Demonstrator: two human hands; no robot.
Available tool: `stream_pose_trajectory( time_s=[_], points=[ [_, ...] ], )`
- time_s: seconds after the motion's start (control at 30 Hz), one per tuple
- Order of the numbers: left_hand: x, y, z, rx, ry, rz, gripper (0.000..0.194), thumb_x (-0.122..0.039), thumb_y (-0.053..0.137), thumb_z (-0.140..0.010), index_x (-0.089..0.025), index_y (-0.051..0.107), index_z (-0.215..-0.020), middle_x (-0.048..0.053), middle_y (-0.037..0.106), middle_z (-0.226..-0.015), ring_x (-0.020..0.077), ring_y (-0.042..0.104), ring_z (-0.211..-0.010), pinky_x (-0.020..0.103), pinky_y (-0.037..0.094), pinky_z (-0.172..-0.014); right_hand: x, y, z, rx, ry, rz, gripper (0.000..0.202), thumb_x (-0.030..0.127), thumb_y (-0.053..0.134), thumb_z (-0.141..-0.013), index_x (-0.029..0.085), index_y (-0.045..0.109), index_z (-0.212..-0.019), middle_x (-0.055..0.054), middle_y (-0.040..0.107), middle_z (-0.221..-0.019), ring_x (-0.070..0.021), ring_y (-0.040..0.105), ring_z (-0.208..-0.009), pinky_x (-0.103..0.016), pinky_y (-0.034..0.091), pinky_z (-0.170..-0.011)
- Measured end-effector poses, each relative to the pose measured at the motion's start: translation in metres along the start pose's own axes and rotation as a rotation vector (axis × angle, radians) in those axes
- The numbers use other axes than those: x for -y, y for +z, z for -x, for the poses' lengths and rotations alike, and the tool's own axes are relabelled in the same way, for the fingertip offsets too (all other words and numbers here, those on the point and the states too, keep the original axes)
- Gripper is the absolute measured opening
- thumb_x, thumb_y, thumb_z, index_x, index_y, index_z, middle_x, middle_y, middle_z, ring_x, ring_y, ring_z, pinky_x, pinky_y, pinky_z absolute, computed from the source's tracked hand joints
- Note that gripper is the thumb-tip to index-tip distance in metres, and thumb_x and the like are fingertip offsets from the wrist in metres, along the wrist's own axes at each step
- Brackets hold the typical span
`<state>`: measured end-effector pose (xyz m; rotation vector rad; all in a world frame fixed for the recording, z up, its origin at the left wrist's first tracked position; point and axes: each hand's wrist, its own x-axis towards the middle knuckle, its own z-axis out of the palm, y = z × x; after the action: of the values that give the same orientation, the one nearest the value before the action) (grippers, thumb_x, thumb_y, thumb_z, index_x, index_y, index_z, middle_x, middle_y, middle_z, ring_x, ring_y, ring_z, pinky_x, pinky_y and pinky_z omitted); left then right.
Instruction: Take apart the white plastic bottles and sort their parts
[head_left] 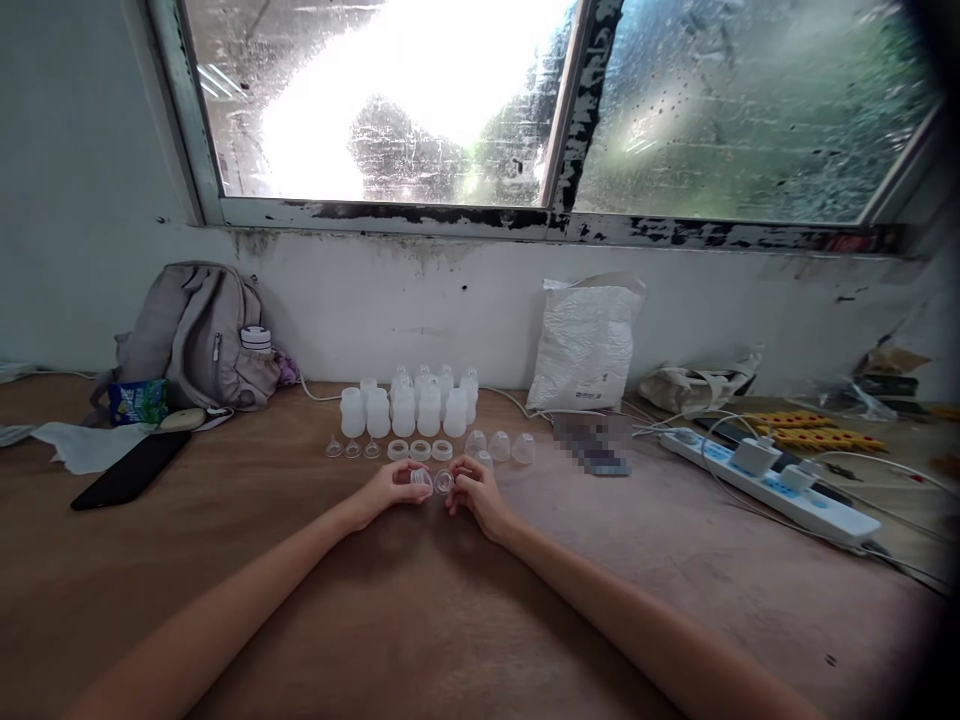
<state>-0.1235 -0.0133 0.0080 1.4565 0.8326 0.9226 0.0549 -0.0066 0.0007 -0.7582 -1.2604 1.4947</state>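
My left hand [399, 484] holds a small whitish ring-shaped piece [421, 482] between thumb and fingers. Close to its right, my right hand [475, 490] pinches a clear round piece [443, 482] that looks like a nipple. Just beyond the hands, white rings [420, 450] lie in a row. Clear nipples [352, 449] sit to their left, and translucent domed caps [499, 446] to their right. Behind these, several frosted bottles [403, 408] stand upright in rows, some with tops on.
A grey backpack [199, 335] and black phone [133, 470] are at the left. A white plastic package [586, 345] leans on the wall. A power strip [772, 487] with cables, and yellow items [817, 432], lie at the right.
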Motion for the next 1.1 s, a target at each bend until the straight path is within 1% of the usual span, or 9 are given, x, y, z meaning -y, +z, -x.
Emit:
stream_pose_trajectory(
  time_s=[0.13,0.27,0.33,0.5,0.6,0.73,0.8,0.93,1.1],
  points=[
    [0.002,0.001,0.0,-0.08,0.064,-0.06,0.045,-0.027,0.074,-0.054,-0.016,0.048,-0.089,0.004,0.058,-0.094,0.0168,0.057,-0.087,0.032,0.043,-0.081,-0.001,-0.001,-0.001,0.015,0.014,-0.006,0.02,0.012,0.046,-0.056,0.017,0.05,-0.075,0.004,0.055,-0.058,-0.0094,0.054,-0.041,-0.019,0.044,-0.036],
    [0.006,0.006,0.002,0.038,0.079,-0.181,0.045,-0.025,0.076,-0.051,-0.016,0.045,-0.083,0.002,0.059,-0.087,0.0182,0.057,-0.087,0.034,0.044,-0.079,0.0,-0.001,0.0,0.007,0.038,0.025,0.018,0.016,0.051,-0.06,0.016,0.052,-0.078,0.004,0.055,-0.054,-0.0081,0.051,-0.038,-0.017,0.041,-0.034],
    [0.01,0.009,0.003,0.042,0.111,-0.259,0.045,-0.026,0.075,-0.053,-0.017,0.045,-0.085,0.004,0.059,-0.088,0.0191,0.057,-0.089,0.035,0.043,-0.081,0.0,-0.001,0.0,0.001,0.03,0.047,0.017,0.019,0.054,-0.062,0.015,0.052,-0.078,0.005,0.054,-0.053,-0.0071,0.049,-0.036,-0.016,0.038,-0.032],
    [0.014,0.013,0.003,-0.145,0.194,-0.335,0.048,-0.028,0.073,-0.057,-0.018,0.044,-0.094,0.008,0.055,-0.1,0.0198,0.054,-0.096,0.036,0.043,-0.084,0.001,0.0,0.002,0.006,-0.014,0.09,0.019,0.026,0.061,-0.063,0.016,0.051,-0.076,0.005,0.054,-0.055,-0.0074,0.05,-0.039,-0.017,0.039,-0.034],
    [0.01,0.013,0.004,-0.176,0.259,-0.398,0.045,-0.029,0.068,-0.064,-0.019,0.047,-0.102,0.008,0.054,-0.105,0.0194,0.053,-0.097,0.034,0.044,-0.083,0.002,0.002,0.004,0.045,-0.037,0.142,0.021,0.03,0.061,-0.065,0.016,0.052,-0.078,0.004,0.054,-0.057,-0.0078,0.05,-0.042,-0.018,0.041,-0.036],
    [0.005,0.014,0.005,-0.197,0.32,-0.526,0.028,-0.031,0.059,-0.072,-0.019,0.056,-0.097,0.005,0.059,-0.092,0.0173,0.055,-0.086,0.031,0.046,-0.077,0.004,0.005,0.008,0.138,-0.119,0.28,0.031,0.031,0.057,-0.07,0.019,0.05,-0.098,0.003,0.055,-0.066,-0.0083,0.05,-0.044,-0.02,0.041,-0.038],
    [0.004,0.012,0.004,-0.235,0.333,-0.558,0.025,-0.031,0.057,-0.074,-0.018,0.059,-0.095,0.005,0.06,-0.089,0.0163,0.056,-0.081,0.029,0.046,-0.075,0.005,0.006,0.012,0.113,-0.231,0.453,0.031,0.029,0.053,-0.074,0.02,0.047,-0.103,0.002,0.053,-0.067,-0.0083,0.048,-0.045,-0.02,0.039,-0.04],
    [0.004,-0.009,0.004,-0.33,0.36,-0.587,0.024,-0.031,0.054,-0.075,-0.019,0.06,-0.094,0.005,0.06,-0.093,0.0162,0.056,-0.083,0.029,0.046,-0.076,0.004,0.012,0.021,0.071,-0.5,0.994,0.016,0.022,0.048,-0.077,0.02,0.054,-0.092,-0.002,0.051,-0.074,-0.0125,0.05,-0.062,-0.024,0.041,-0.059],
    [0.003,-0.074,0.02,-0.513,0.298,-0.636,0.026,-0.036,0.058,-0.07,-0.018,0.06,-0.09,0.006,0.061,-0.09,0.0184,0.057,-0.083,0.033,0.046,-0.078,-0.003,0.02,0.019,0.248,-0.604,1.324,0.014,0.017,0.047,-0.077,0.019,0.05,-0.091,-0.006,0.05,-0.089,-0.0181,0.048,-0.082,-0.029,0.04,-0.073]
  ],
)
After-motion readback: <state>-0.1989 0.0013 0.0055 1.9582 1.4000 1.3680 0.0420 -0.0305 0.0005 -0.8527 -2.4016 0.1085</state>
